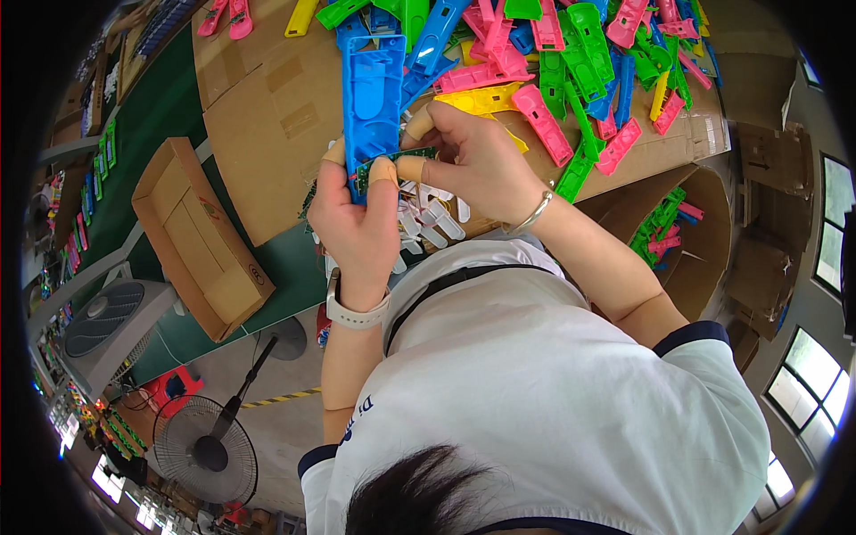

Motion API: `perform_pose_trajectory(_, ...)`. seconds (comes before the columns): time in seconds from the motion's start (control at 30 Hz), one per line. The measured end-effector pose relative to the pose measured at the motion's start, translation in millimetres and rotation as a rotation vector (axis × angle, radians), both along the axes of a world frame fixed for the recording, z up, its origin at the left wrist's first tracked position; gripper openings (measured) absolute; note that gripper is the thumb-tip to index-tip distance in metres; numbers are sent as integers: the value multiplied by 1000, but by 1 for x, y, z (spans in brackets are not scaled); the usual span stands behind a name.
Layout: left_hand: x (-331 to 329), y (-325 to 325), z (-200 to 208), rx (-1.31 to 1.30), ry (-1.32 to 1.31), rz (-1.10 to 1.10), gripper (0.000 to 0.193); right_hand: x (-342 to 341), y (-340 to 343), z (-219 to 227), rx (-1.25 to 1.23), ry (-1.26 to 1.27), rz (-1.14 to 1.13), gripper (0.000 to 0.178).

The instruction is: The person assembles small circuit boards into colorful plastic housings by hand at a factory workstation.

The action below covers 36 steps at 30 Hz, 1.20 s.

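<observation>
While the left hand clasps the blue shell, the right hand curls inward at the board, its grip unclear; cardboard spreads leftward to its edge.

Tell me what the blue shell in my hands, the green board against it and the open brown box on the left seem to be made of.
Blue shell: likely moulded plastic, slightly glossy, with thin walls and moulded recesses.
Green board: possibly circuit-board laminate, judging by its thin, flat look; fingers partly hide it.
Box: apparently cardboard, matte brown with folded walls.
</observation>
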<state>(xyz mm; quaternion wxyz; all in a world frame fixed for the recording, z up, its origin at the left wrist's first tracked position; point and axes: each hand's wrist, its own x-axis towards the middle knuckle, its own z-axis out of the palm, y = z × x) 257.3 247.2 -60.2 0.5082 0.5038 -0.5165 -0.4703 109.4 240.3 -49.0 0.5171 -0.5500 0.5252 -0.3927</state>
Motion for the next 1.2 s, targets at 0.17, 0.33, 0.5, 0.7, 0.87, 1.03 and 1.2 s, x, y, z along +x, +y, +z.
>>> perform_pose_trajectory(0.17, -8, -7, -12, -50, -182, 60, 29, 1, -3, 1, -161, 288, -50, 21)
perform_pose_trajectory(0.33, -10, -16, -20, -169, -450, 74, 32, -3, -2, -16, -345, 404, -71, 22)
perform_pose_trajectory(0.5, 5, -31, -23, 385, 480, -26, 31, -47, -17, -64, -92, 527, -210, 25)
perform_pose_trajectory(0.7, 10, -32, -14, 515, 918, -144, 37, -36, -6, -69, -70, 95, -65, 49)
perform_pose_trajectory(0.87, 6, -45, -16, 455, 913, -52, 34, -2, 16, -82, 124, -237, 174, 47)
perform_pose_trajectory(1.03, 9, -52, -23, 255, 608, 120, 32, -7, 28, -24, 161, -40, 52, 32)
perform_pose_trajectory(1.2, 21, -47, -28, 264, 397, -56, 35, -16, 7, 28, -50, -101, -140, 30)
